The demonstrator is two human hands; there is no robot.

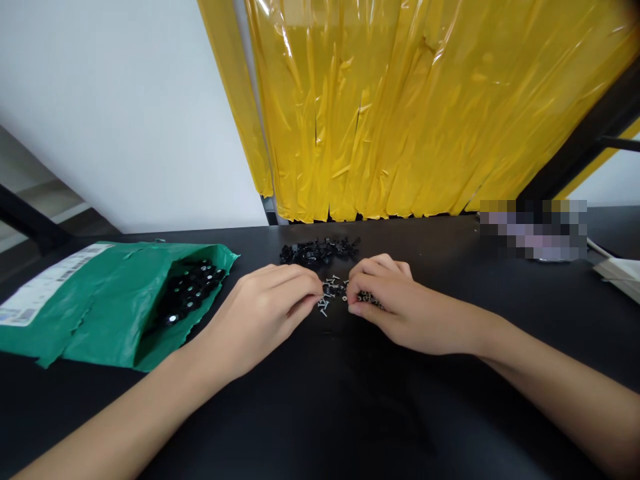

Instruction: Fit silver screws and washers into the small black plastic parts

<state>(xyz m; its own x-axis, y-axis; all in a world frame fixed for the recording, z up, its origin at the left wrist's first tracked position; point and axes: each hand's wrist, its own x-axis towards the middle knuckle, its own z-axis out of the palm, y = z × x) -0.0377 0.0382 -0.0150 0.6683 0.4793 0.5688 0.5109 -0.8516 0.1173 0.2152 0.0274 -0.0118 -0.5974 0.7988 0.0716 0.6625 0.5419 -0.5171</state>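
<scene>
My left hand (273,297) is closed in a pinch at the left edge of a small pile of silver screws (325,308). Whatever its fingertips hold is too small to make out. Across the pile, my right hand (390,297) is also closed, thumb against fingers, over small brass-coloured nuts (369,299) that it partly covers. Its fingertips hide anything between them. Behind both hands lies a heap of small black plastic parts (320,251). On the left, an open green mailing bag (107,300) has black round pieces (193,290) with shiny centres showing in its mouth.
All of this lies on a black table (300,413). Yellow plastic strip curtain (370,120) hangs behind it, beside a white panel (150,113). At the right back are a blurred-out item (535,230), a white object (620,277) and a dark slanted post (575,147).
</scene>
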